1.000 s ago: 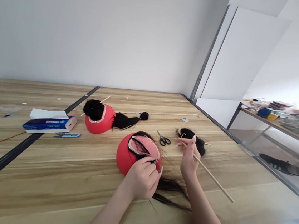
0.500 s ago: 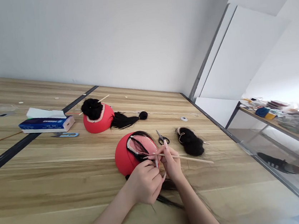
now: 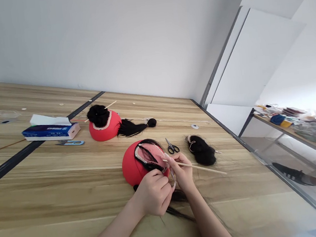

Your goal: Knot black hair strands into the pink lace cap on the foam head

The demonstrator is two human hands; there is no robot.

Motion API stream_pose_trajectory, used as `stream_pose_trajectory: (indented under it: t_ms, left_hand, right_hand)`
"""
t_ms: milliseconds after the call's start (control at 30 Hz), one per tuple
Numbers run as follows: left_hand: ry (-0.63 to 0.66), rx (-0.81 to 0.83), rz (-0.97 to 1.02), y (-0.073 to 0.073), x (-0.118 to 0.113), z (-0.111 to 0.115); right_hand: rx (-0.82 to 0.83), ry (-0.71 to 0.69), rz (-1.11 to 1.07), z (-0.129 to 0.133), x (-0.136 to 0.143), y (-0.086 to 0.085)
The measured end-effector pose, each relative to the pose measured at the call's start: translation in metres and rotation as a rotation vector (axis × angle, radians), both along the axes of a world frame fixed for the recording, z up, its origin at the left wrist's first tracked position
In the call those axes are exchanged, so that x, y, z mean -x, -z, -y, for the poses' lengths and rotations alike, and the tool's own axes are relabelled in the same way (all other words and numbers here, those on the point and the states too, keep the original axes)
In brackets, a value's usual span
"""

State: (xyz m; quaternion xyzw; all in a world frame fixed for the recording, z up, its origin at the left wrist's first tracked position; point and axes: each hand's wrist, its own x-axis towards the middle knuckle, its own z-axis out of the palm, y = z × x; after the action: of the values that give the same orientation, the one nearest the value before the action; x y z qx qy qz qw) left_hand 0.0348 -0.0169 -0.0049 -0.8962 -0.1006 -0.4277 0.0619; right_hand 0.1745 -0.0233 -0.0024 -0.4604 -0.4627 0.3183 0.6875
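Note:
In front of me a red dome-shaped wig block carries a pale net piece edged with pins and strands of black hair. My right hand grips a thin wooden-handled tool, its tip at the net's right edge. Close by, my left hand is closed at the near rim of the block, its fingertips pinched by the black hair; what exactly they hold is hidden. Loose dark hair trails on the table below my hands.
Small scissors lie just beyond the block, with a black hair bundle to the right. Further back stand a second red block with a hair bun, a ponytail, a tissue box and blue thread snips.
My right hand has drawn slightly right, and its raised fingers have folded down onto the wooden tool. My left hand stays nearly in place.

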Motion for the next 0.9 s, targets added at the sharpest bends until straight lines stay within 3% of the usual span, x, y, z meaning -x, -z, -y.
stream_pose_trajectory:
  t_ms: [267,900]
  left_hand:
    - [0.007,-0.001,0.010,-0.0002,-0.0002,0.0004]
    - [0.015,0.021,0.021,-0.0033,0.0019,-0.0002]
  right_hand:
    - [0.032,0.036,0.124,0.0018,0.0043,-0.0074]
    - [0.003,-0.030,0.244,0.0027,0.0011,-0.0095]
